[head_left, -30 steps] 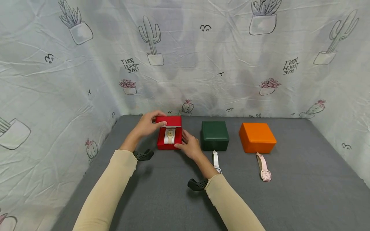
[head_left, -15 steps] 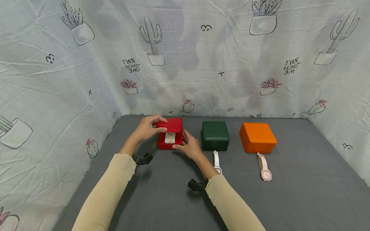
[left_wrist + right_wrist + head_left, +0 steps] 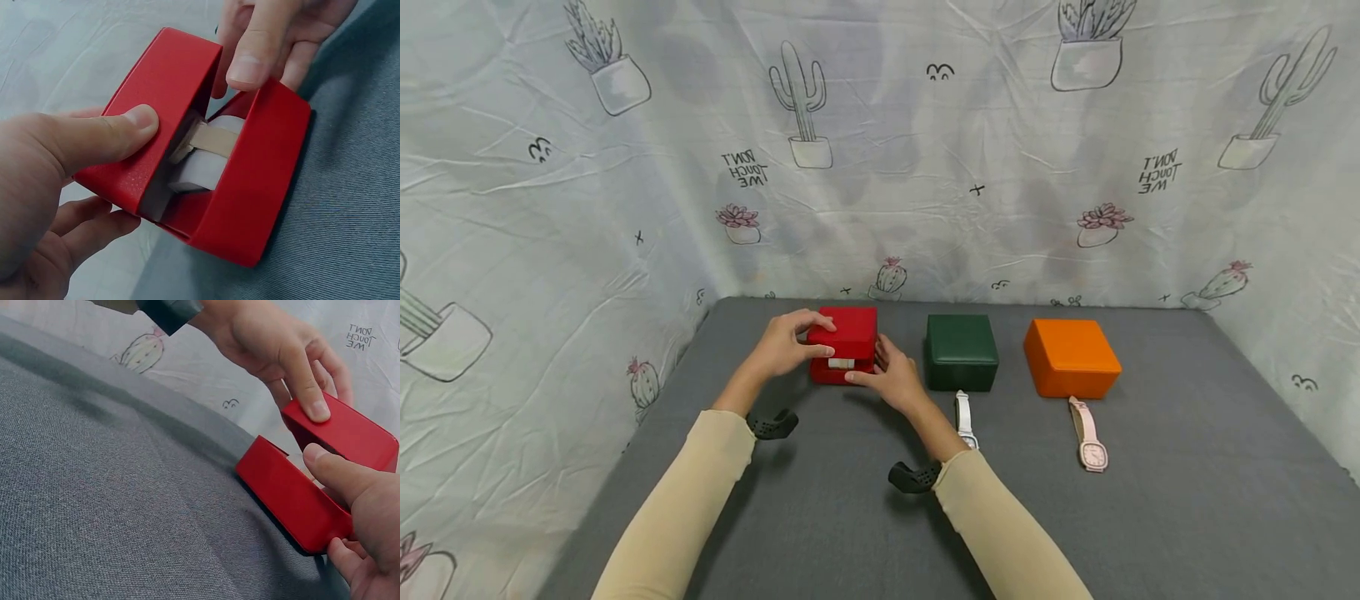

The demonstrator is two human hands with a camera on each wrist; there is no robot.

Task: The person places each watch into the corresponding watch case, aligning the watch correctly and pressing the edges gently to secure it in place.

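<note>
A red watch box stands at the back left of the grey table. Its hinged lid is tilted almost down, leaving a narrow gap. My left hand grips the lid, thumb on top and fingers behind. My right hand holds the base, with the thumb on its front wall. In the gap a white cushion shows with a beige watch strap round it. In the right wrist view the lid hangs just above the base.
A shut dark green box and a shut orange box stand in a row to the right. A white watch lies before the green box, a pink watch before the orange one. A cactus-print cloth walls the back and sides.
My left hand has swung the red lid forward and down, from standing open to nearly closed. The watch inside is now mostly hidden. My right hand stayed on the base.
</note>
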